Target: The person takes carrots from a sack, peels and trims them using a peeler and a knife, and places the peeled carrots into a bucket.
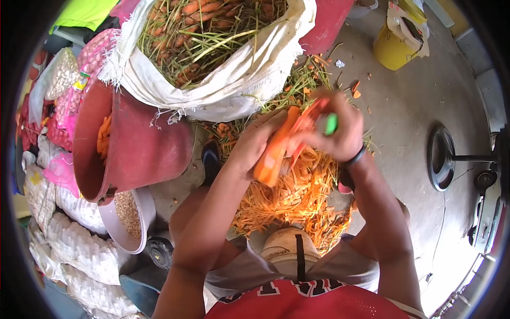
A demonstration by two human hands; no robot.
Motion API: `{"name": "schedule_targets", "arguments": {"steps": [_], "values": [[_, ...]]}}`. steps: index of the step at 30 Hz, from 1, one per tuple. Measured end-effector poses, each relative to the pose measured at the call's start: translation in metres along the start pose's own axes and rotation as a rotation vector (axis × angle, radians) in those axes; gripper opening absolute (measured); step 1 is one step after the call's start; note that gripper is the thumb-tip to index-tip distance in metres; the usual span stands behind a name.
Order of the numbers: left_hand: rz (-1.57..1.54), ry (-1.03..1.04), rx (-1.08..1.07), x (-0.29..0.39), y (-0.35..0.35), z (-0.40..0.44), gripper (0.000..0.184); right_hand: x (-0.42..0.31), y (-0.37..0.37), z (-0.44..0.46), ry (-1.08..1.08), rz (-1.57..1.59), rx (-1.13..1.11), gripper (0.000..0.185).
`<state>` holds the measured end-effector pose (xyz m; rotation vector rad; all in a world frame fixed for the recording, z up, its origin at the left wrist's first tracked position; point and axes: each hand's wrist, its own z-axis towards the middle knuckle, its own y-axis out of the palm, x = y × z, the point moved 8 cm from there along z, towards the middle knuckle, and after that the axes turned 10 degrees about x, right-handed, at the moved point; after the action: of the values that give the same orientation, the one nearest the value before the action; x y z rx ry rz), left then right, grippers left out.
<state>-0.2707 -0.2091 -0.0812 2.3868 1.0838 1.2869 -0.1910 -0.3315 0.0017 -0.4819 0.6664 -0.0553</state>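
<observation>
In the middle of the head view, my left hand (256,141) is wrapped round an orange carrot (276,151), which is partly peeled and tilted. Close against the carrot's right side, my right hand (344,127) is closed on a peeler (330,124) with a green part; motion blurs its fingers and the tool. Beneath both hands lies a heap of orange peelings (289,204). Above them stands an open white sack (234,90) full of unpeeled carrots (196,24) with green stalks.
A large red tub (143,143) with carrots inside leans at the left, beside a pale basin (146,212) of small pieces. Filled net bags (79,255) line the left edge. A yellow bucket (390,50) stands upper right, a black round base (441,157) at right.
</observation>
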Motion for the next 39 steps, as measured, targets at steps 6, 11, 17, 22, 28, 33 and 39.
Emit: {"name": "schedule_targets", "arguments": {"steps": [6, 11, 17, 22, 28, 33, 39], "values": [[-0.010, 0.037, -0.148, 0.002, -0.001, 0.009, 0.035, 0.053, -0.029, 0.003, 0.267, -0.067, 0.213, 0.063], [-0.029, 0.048, -0.113, 0.004, -0.001, 0.008, 0.031, -0.008, 0.013, -0.008, -0.010, 0.011, -0.061, 0.072], [0.142, 0.035, 0.012, 0.004, -0.009, 0.002, 0.036, 0.069, -0.030, 0.002, 0.310, -0.072, 0.247, 0.066], [0.019, 0.056, -0.075, 0.005, -0.012, 0.008, 0.034, -0.013, 0.008, -0.004, -0.033, 0.054, -0.026, 0.068], [0.137, 0.043, -0.003, 0.007, -0.002, -0.006, 0.034, 0.074, -0.030, 0.002, 0.345, -0.051, 0.238, 0.066], [-0.005, 0.029, -0.130, 0.011, -0.006, 0.004, 0.036, -0.010, 0.005, 0.001, 0.002, 0.051, 0.003, 0.068], [0.173, 0.038, -0.022, 0.005, -0.001, -0.005, 0.032, 0.066, -0.024, 0.005, 0.256, -0.104, 0.191, 0.069]]}}
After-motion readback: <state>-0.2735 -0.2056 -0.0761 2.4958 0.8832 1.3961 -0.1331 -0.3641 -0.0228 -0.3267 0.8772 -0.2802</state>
